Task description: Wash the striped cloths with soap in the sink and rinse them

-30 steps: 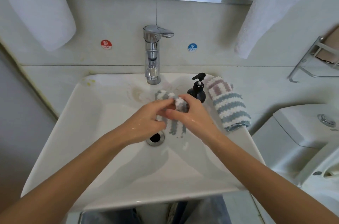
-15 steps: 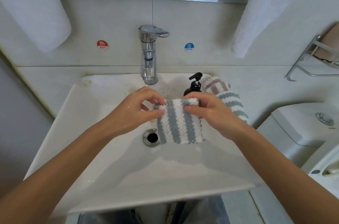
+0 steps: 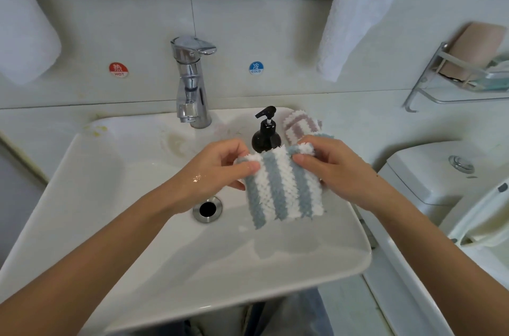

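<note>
While both hands hold it up over the white sink point(image 3: 137, 267), the blue-and-white striped cloth point(image 3: 283, 189) hangs spread flat, its stripes running roughly top to bottom, just right of the drain point(image 3: 207, 209). The left hand point(image 3: 212, 173) pinches the cloth's upper left corner between thumb and curled fingers, and water drops glisten on the back of that hand. The right hand point(image 3: 330, 167) pinches the upper right corner, where the edge is folded over the fingers, thumb pressed on the front. Behind the cloth, a black pump soap bottle point(image 3: 266, 135) stands on the sink's back rim, and just beside it to the right lies a second striped cloth point(image 3: 301, 126), rolled, with pinkish stripes at its far end. A chrome faucet point(image 3: 191, 82) rises at the middle of the back rim; no water can be seen running from it. On the wall tiles sit a red HOT sticker point(image 3: 118, 70) and a blue COLD sticker point(image 3: 256, 68). White towels point(image 3: 366, 5) hang above, and a metal wall rack point(image 3: 451, 74) is at the right.
</note>
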The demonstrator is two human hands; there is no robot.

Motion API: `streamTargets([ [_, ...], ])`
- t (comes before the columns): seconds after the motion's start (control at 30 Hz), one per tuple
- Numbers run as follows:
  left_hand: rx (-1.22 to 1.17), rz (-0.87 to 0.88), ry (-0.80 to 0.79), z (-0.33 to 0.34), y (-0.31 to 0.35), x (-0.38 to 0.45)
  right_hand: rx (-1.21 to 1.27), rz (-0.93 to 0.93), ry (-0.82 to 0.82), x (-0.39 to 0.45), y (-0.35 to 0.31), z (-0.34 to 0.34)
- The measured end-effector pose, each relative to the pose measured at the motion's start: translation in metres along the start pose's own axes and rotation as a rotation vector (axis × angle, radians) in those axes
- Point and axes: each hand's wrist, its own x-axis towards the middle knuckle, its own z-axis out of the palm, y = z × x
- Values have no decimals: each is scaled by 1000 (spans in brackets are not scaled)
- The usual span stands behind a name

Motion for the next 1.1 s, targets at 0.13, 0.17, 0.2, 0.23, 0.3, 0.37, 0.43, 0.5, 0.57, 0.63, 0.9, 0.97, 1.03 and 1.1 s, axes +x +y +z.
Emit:
streamTargets([
  [0.13, -52, -65, -10, 28, 2, 9, 47, 51, 97, -13, 12, -12],
  [0.17, -85, -80, -19, 36, 2, 12, 83, 72, 137, -17, 15, -16],
  [0.2, -127, -89, -22, 44, 2, 16, 119, 91, 186, -20, 17, -20],
  [0.23, -165, -91, -7, 53, 3, 21, 160, 114, 234, -22, 19, -23],
  [0.3, -210, -90, 69, 70, 3, 33, 194, 168, 345, -22, 26, -28],
  [0.37, -223, -101, 144, 89, 3, 46, 68, 183, 467, -14, 40, -30],
  [0.43, -220, -113, 189, 106, 4, 57, -104, 187, 545, -4, 50, -31],
  [0.5, -228, -121, 232, 118, 3, 67, -255, 211, 557, 6, 60, -33],
  [0.57, -210, -142, 263, 123, -1, 75, -386, 262, 513, 13, 70, -36],
  [0.63, -130, -178, 276, 121, -8, 82, -473, 300, 436, 16, 79, -35],
  [0.9, 734, 300, 437, 121, -25, 75, -449, 200, 554, 5, 98, -29],
  [0.97, 922, 485, 282, 120, -31, 76, -456, 54, 538, -2, 94, -32],
  [1.03, 1063, 429, 16, 118, -36, 77, -473, 10, 320, -8, 95, -30],
  [1.1, 1105, 314, -147, 115, -43, 79, -377, 55, 24, -12, 102, -23],
])
